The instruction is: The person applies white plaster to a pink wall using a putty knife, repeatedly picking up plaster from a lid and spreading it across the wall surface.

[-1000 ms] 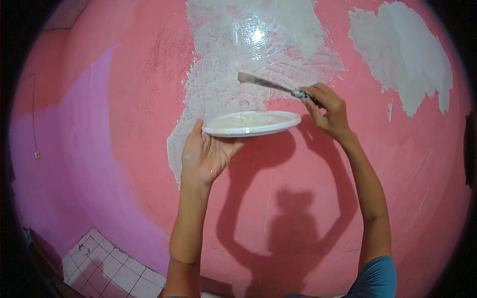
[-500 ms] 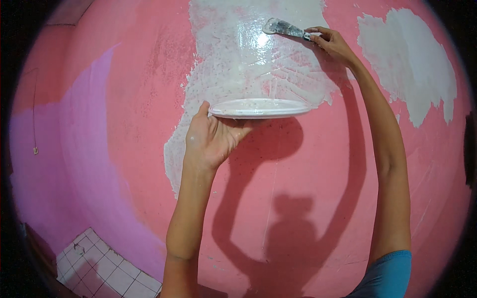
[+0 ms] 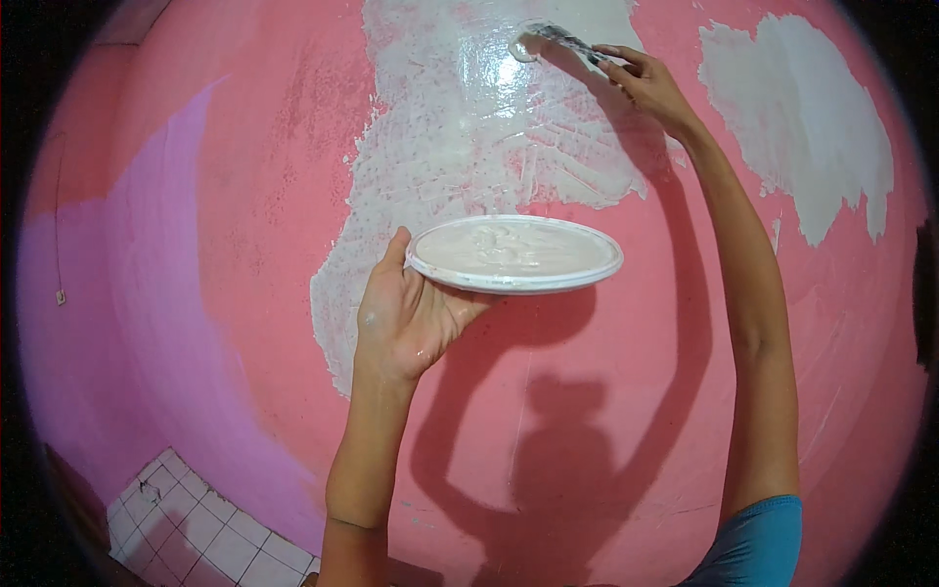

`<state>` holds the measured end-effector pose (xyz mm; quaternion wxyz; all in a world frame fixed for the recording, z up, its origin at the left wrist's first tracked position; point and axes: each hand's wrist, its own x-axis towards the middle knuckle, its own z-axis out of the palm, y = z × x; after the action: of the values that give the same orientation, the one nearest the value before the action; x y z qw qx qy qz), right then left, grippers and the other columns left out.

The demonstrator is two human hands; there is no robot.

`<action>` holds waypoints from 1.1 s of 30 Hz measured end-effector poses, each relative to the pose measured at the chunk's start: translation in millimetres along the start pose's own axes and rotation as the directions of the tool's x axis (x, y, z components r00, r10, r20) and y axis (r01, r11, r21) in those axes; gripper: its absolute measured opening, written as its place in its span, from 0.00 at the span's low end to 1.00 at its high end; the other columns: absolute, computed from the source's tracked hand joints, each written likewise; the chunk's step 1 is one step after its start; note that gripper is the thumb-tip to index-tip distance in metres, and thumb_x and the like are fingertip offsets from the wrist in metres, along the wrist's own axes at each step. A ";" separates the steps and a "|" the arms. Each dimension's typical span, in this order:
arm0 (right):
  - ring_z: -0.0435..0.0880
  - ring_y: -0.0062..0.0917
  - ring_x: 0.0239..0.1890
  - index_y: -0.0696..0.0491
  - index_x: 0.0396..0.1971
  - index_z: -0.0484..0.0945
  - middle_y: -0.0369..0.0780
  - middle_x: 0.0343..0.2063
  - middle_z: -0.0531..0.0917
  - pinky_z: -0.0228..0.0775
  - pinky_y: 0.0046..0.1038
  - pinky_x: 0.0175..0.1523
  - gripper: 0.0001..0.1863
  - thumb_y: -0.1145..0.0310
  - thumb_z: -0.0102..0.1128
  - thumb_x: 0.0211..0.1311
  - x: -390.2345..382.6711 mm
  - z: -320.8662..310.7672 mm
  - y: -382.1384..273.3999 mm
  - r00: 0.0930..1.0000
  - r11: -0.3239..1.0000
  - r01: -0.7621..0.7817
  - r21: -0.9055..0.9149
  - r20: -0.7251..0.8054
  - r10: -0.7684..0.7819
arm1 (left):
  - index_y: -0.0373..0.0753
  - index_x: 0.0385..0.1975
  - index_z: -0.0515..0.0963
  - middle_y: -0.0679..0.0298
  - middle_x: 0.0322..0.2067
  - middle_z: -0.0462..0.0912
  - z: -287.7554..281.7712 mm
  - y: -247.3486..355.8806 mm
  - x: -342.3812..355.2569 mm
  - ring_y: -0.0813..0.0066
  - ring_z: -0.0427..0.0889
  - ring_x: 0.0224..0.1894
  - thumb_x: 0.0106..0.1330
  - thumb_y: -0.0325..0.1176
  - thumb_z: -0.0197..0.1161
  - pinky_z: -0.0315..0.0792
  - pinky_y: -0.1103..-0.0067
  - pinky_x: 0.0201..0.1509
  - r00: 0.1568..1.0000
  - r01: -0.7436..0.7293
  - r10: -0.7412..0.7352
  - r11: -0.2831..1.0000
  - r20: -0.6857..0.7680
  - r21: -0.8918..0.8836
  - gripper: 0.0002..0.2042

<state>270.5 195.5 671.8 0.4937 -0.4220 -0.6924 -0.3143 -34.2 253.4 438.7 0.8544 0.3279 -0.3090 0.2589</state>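
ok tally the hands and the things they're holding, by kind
Hands: 2, the left hand and the right hand
Round white tray: 1
Putty knife: 1
Total: 4

The left hand [image 3: 406, 318] cups palm-up, thumb [image 3: 395, 249] raised, while the right hand [image 3: 648, 90] grips higher, the right arm [image 3: 758, 313] extended upward.

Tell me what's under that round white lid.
Part of the left hand shows there, supporting the lid from below; the lid covers the rest, so its whole grip can't be seen.
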 end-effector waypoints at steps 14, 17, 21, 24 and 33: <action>0.76 0.37 0.36 0.47 0.50 0.77 0.43 0.34 0.75 0.69 0.38 0.43 0.16 0.65 0.51 0.63 -67.2 9.6 -2.8 0.949 0.759 0.171 -0.628 -0.102 -0.298 | 0.26 0.63 0.51 0.38 0.62 0.55 -25.3 -12.2 -45.1 0.45 0.58 0.65 0.73 0.51 0.30 0.59 0.53 0.65 0.994 0.054 -0.065 0.990 -0.085 -0.133 0.32; 0.74 0.37 0.37 0.46 0.50 0.77 0.43 0.34 0.75 0.69 0.36 0.44 0.17 0.68 0.52 0.61 -51.3 11.8 -0.9 0.903 0.707 0.236 -0.667 -0.119 -0.414 | 0.28 0.64 0.50 0.41 0.64 0.53 -26.9 -13.0 -47.2 0.46 0.56 0.66 0.72 0.53 0.29 0.56 0.54 0.67 0.994 0.063 -0.075 0.986 -0.075 -0.154 0.33; 0.70 0.36 0.35 0.44 0.50 0.78 0.41 0.30 0.74 0.66 0.33 0.43 0.19 0.73 0.54 0.58 -31.4 34.1 -8.5 0.855 0.729 0.315 -0.607 -0.152 -0.496 | 0.27 0.63 0.51 0.41 0.64 0.54 -26.1 -23.2 -47.0 0.47 0.56 0.66 0.72 0.53 0.29 0.56 0.54 0.67 0.992 0.074 -0.093 0.977 -0.086 -0.201 0.33; 0.69 0.36 0.35 0.43 0.51 0.77 0.42 0.30 0.73 0.66 0.34 0.43 0.20 0.73 0.55 0.57 -44.0 40.6 -9.2 0.866 0.700 0.348 -0.623 -0.073 -0.495 | 0.27 0.63 0.51 0.42 0.64 0.54 -30.3 -26.0 -48.8 0.47 0.57 0.66 0.72 0.53 0.29 0.56 0.54 0.66 0.992 0.085 -0.103 0.971 -0.069 -0.223 0.33; 0.68 0.35 0.33 0.43 0.53 0.76 0.42 0.28 0.70 0.65 0.33 0.41 0.23 0.73 0.59 0.55 -113.1 -3.7 8.3 0.907 0.661 0.330 -0.674 0.031 -0.421 | 0.29 0.63 0.52 0.43 0.63 0.57 -37.3 -29.9 -59.0 0.49 0.59 0.65 0.72 0.54 0.29 0.58 0.54 0.66 0.988 0.103 -0.125 0.972 -0.095 -0.212 0.33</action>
<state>297.1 165.1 565.8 0.2781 -0.3963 -0.5732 -0.6611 -41.4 246.6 363.5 0.9127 0.2401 -0.2685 0.1931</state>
